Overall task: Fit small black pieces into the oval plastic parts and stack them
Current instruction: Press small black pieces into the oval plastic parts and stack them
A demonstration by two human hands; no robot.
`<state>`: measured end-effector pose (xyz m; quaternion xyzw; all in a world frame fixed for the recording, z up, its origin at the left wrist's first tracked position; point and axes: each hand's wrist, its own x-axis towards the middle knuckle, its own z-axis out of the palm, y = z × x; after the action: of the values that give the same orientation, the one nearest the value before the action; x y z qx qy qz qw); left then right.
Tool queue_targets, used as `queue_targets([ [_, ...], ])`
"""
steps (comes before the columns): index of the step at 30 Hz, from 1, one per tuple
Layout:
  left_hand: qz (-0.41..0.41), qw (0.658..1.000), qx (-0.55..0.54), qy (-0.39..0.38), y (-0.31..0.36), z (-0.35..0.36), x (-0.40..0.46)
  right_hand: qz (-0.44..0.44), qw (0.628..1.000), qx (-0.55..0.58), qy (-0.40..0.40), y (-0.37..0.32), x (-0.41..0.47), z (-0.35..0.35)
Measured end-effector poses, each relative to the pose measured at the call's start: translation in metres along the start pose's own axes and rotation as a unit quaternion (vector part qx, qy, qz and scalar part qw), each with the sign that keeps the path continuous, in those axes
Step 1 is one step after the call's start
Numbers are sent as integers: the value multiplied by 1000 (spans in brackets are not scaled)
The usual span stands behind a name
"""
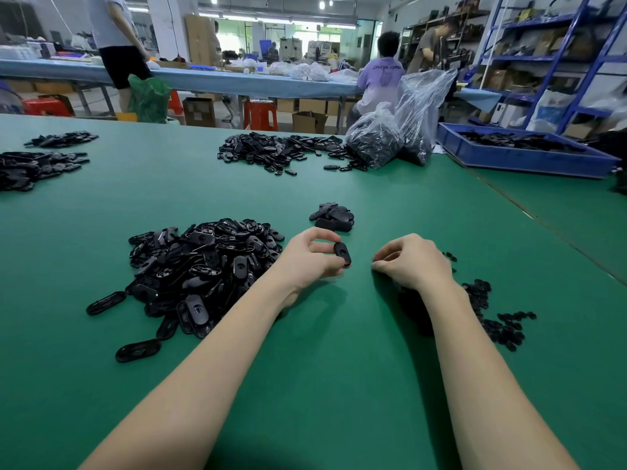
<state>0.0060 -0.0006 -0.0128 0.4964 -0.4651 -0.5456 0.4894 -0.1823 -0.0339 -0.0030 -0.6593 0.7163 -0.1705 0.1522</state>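
One oval plastic part (342, 254) is pinched on edge between the thumb and fingers of the left hand (314, 257), turned toward the right hand (412, 261), probably so a piece can be pressed in. That hand is curled, knuckles up, beside the scattered small black pieces (495, 317); what it holds, if anything, is hidden. Unfilled ovals (203, 266) lie left, a small stack (334, 217) just beyond; nothing blocks the green table (339, 385) between.

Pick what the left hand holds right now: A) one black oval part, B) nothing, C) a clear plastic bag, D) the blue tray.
A: the left hand pinches one black oval part between thumb and fingers, just above the green table.
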Motion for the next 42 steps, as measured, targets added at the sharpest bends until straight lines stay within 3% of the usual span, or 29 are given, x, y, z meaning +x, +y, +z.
queue_targets([
  [6, -11, 1000, 24, 11, 2, -2, 0, -26, 1000, -8, 7, -3, 1, 2],
  [14, 5, 999, 13, 29, 4, -8, 3, -97, 951, 290, -40, -20, -3, -1],
  [23, 18, 999, -4, 27, 3, -10, 6, -122, 922, 357, -88, -21, -6, -2],
  [32, 14, 998, 61, 16, 5, -10, 3, -129, 913, 373, -102, -22, -5, -1],
  [39, -41, 991, -113, -52, 6, -6, 1, -107, 903, 407, -90, -22, -4, 0],
  [42, -33, 989, -133, -55, 6, -6, 1, -110, 907, 398, -88, -22, -4, -1],
])
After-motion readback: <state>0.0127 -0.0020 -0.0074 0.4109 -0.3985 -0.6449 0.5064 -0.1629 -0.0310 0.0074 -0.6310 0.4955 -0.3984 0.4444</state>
